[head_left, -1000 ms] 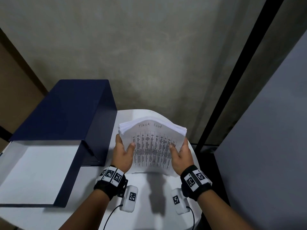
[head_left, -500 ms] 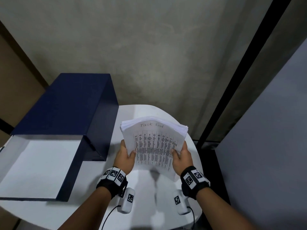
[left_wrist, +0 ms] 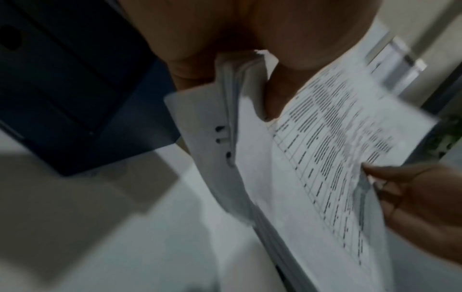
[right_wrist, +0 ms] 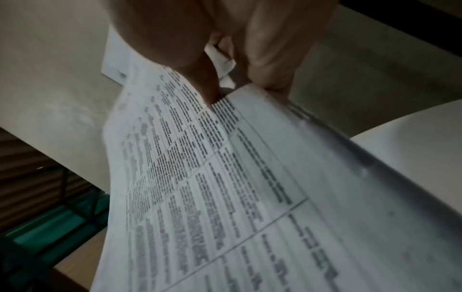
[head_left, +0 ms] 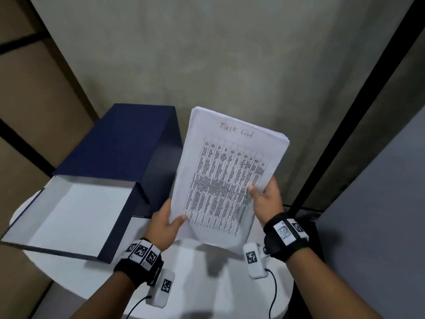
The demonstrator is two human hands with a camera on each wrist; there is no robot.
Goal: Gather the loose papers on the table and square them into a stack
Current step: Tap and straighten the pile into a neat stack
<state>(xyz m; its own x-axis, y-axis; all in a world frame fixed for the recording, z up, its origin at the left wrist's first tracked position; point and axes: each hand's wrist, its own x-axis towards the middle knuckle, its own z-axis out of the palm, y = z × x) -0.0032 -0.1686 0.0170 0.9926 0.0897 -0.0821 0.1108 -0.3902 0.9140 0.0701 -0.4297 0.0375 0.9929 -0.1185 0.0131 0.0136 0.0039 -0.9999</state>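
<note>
Left grip: the left hand (head_left: 166,223) pinches the lower left edge of the paper stack (head_left: 226,171); thumb on the printed top sheet, fingers behind the sheets; in the left wrist view the left hand (left_wrist: 225,39) closes round the stack's edge.
Right grip: the right hand (head_left: 266,198) pinches the right edge of the same stack, higher up than the left grip; thumb pressed on the printed table, fingers hidden behind; in the right wrist view the right hand (right_wrist: 237,43) has its thumb tip on the top sheet of the paper stack (right_wrist: 225,177).
Between the grips: the stack spans from one grip to the other, held in the air above the worktop (head_left: 207,284), tilted, its top leaning away from the person and to the right.
Top sheet: a printed table headed "Task list" in handwriting.
Stack edges: sheets slightly fanned at the upper right corner and at the left grip, where the paper stack (left_wrist: 312,158) shows uneven edges.
Left of the left grip: an open dark blue box file (head_left: 110,171) lying on the worktop, its white inside facing up.
Wrists: black straps with printed markers and small white camera units.
</note>
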